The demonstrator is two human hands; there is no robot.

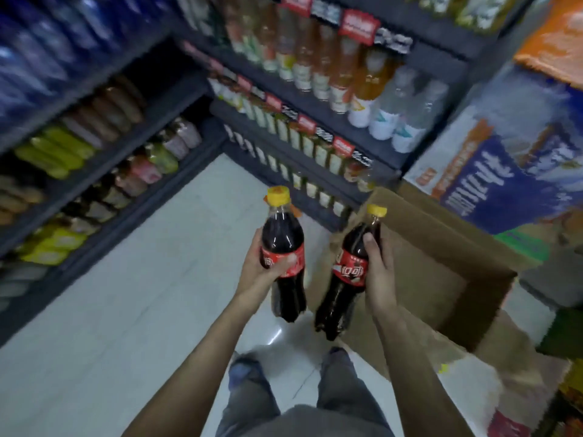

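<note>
I hold two cola bottles with red labels and yellow caps above the shop floor. My left hand [263, 268] grips the left cola bottle [282, 234] around its label, cap pointing up and away. My right hand [377, 272] grips the right cola bottle [348, 269] from its right side, thumb on the shoulder; this bottle tilts slightly right. The two bottles are apart, side by side. Just right of them stands an open brown cardboard box [441, 247], whose inside looks dark.
Dark shelves [132, 146] packed with drink bottles run along the left and the back [315, 99]. Stacked printed cartons [511, 171] rise at the right behind the box. Pale tiled floor [142, 294] lies ahead and left. My legs and shoes [243, 370] are below.
</note>
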